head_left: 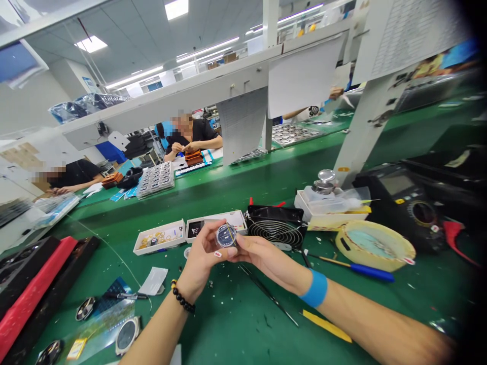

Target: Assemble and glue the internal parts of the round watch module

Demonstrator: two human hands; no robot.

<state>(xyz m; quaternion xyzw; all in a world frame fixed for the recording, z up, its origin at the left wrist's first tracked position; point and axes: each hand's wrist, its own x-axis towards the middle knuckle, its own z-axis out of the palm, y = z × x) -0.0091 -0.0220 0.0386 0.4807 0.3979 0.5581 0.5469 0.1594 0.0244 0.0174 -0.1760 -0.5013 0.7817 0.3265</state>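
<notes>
Above the green bench, both hands hold a small round watch case (226, 235) with a silver rim and a dark face that carries a thin yellow strip. My left hand (203, 248), with a beaded bracelet at the wrist, wraps its fingers and thumb round the left side. On the right side, my right hand (262, 253) grips the edge between thumb and fingers; a blue band circles that wrist. Black tweezers (270, 295) lie on the bench below my right hand. Behind the hands is a white tray (190, 230) of small parts, partly hidden.
A black fan (277, 227) stands behind my right hand. Rightward are a round yellow dish (375, 246), a blue-handled tool (371, 271) and a yellow strip (327, 325). Round watch parts (128, 334) and a screwdriver (127, 295) lie left. Co-workers sit across the bench.
</notes>
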